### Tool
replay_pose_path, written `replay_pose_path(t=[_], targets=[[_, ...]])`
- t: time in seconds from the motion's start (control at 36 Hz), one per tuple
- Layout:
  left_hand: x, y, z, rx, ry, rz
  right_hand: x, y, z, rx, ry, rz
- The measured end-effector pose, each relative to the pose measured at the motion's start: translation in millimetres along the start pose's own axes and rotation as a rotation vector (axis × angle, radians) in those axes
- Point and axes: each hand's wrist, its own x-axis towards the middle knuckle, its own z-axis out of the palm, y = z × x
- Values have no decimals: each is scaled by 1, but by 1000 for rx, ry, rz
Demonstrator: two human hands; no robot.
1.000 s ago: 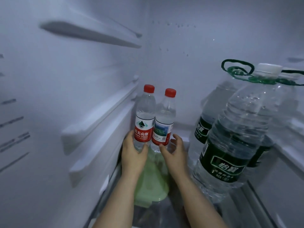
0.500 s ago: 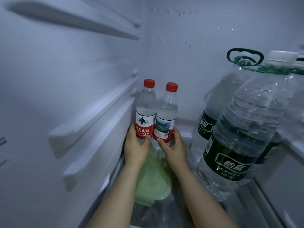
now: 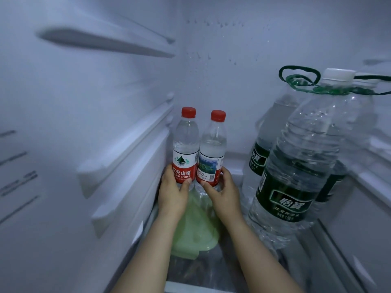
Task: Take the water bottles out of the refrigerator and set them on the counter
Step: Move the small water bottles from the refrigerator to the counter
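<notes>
I have both hands inside the refrigerator point(image 3: 232, 81). My left hand point(image 3: 172, 193) is curled round the low part of the small bottle with the red mountain label point(image 3: 186, 144). My right hand point(image 3: 222, 193) is curled round the low part of the other small red-capped bottle point(image 3: 212, 149). The two bottles stand straight up and touch each other, side by side. They are to the left of the big water jug point(image 3: 296, 176) and a bit further back than it. I cannot tell if their bottoms rest on the shelf or are up in the air, because my hands hide them.

Here is what I think could go wrong. I hold each bottle low down, so the tops may tip when I pull. The bottles are likely cold and maybe wet, so one may slip out of my fingers. If it drops, I think it lands on the pale green plastic thing point(image 3: 194, 229) that lies left of the big water jug, under my hands. My right arm passes just beside the big water jug, so I may bump it when I draw back. I cannot see the tabletop from here, so I must turn slowly.
</notes>
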Motion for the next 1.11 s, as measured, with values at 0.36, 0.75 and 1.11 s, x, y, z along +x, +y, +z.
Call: replay_pose_path(t=[0.36,0.75,1.11], targets=[[-54,14,-36,17,-93,4,-58,-27,-18,-34,-8,56],[-113,27,-68,10,-147,28,-127,-54,-45,-15,-58,86],[-133,22,-84,-131,-229,-22,-145,-64,-55,-73,-23,159]])
